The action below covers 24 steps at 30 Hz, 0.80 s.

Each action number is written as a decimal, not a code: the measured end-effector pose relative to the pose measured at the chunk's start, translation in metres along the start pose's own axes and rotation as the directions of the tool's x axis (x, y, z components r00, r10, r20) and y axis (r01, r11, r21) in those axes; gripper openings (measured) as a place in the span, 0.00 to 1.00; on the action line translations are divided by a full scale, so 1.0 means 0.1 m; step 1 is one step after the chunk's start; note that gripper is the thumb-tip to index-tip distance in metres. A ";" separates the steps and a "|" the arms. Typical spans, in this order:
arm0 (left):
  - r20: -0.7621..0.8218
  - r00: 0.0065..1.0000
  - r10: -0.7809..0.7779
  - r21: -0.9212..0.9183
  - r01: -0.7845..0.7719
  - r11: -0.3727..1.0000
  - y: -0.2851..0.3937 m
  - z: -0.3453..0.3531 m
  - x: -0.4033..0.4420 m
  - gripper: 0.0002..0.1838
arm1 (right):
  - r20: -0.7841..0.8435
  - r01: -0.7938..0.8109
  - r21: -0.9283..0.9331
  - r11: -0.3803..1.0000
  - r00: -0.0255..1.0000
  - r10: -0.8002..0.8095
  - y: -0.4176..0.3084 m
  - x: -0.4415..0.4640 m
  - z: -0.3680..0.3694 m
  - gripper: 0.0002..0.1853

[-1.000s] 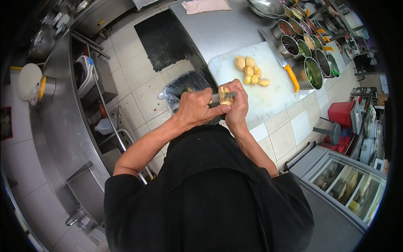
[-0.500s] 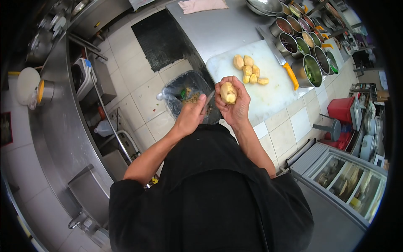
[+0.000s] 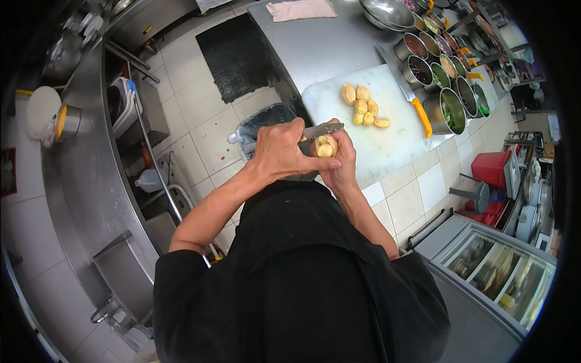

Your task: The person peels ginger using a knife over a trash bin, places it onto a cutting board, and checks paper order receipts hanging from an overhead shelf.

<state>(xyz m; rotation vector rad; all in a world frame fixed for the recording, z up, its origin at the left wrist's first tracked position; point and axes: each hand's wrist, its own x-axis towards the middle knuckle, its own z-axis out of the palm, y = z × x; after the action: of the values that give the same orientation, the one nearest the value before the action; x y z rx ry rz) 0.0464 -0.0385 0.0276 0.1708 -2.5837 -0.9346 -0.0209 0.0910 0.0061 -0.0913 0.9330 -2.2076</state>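
My left hand (image 3: 277, 148) is closed around a small knife (image 3: 323, 130), its handle hidden in the palm. The short blade lies across the top of a partly peeled potato (image 3: 327, 146), and bits of peel cling to it. My right hand (image 3: 344, 162) holds that potato from the right side, fingers curled around it. My left thumb reaches under the potato toward the right hand. Just beyond, several peeled potatoes (image 3: 361, 107) sit grouped on a white cutting board (image 3: 387, 142). Below the hands is a bin (image 3: 279, 113) with a clear plastic liner, partly covered by them.
A large knife with a yellow handle (image 3: 420, 118) lies along the board's right edge. Metal containers of chopped ingredients (image 3: 451, 112) stand beyond it. Metal bowls (image 3: 387, 13) and a pink cloth (image 3: 301, 9) rest on the steel table (image 3: 302, 45). A steel counter (image 3: 91, 175) runs along the left.
My left hand has risen and turned, bringing the knife blade from beside the potato onto its top. The potato has shifted slightly down and left in view.
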 end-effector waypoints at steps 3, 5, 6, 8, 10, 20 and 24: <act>-0.031 0.999 0.040 0.015 -0.040 0.999 -0.04 0.08 0.00 0.44 | -0.029 0.008 0.005 1.000 1.000 -0.008 0.00 -0.02 0.02 0.05; -0.044 0.997 0.069 0.021 -0.068 0.997 -0.08 0.15 -0.01 0.44 | -0.033 0.025 -0.025 0.999 0.999 -0.025 0.00 -0.02 0.01 0.06; -0.053 0.995 0.082 0.025 -0.081 0.996 -0.09 0.17 -0.02 0.44 | -0.053 0.032 -0.037 0.999 0.998 -0.034 -0.01 -0.02 0.03 0.06; -0.081 0.990 0.114 -0.008 -0.115 0.993 -0.11 0.22 -0.03 0.42 | -0.093 0.044 -0.061 0.997 0.994 -0.050 -0.02 -0.03 0.07 0.07; -0.062 0.986 0.153 -0.005 -0.153 0.988 -0.08 0.19 -0.01 0.42 | -0.094 0.051 -0.068 0.996 0.994 -0.058 -0.04 -0.02 0.09 0.08; 0.323 0.931 -0.171 -0.339 0.283 0.898 0.02 0.17 -0.22 0.39 | -0.220 0.002 -0.118 0.993 0.975 -0.029 -0.08 0.05 0.08 0.10; 0.403 0.882 -0.245 -0.508 0.438 0.742 -0.06 0.18 -0.38 0.39 | -0.140 -0.093 -0.058 0.994 0.987 0.084 -0.14 0.06 -0.04 0.15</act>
<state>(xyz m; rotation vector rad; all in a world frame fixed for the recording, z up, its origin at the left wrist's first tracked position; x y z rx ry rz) 0.0739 -0.0237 -0.0005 0.3646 -2.4144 -2.0078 -0.0348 0.0956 0.0110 0.0722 1.0639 -2.1224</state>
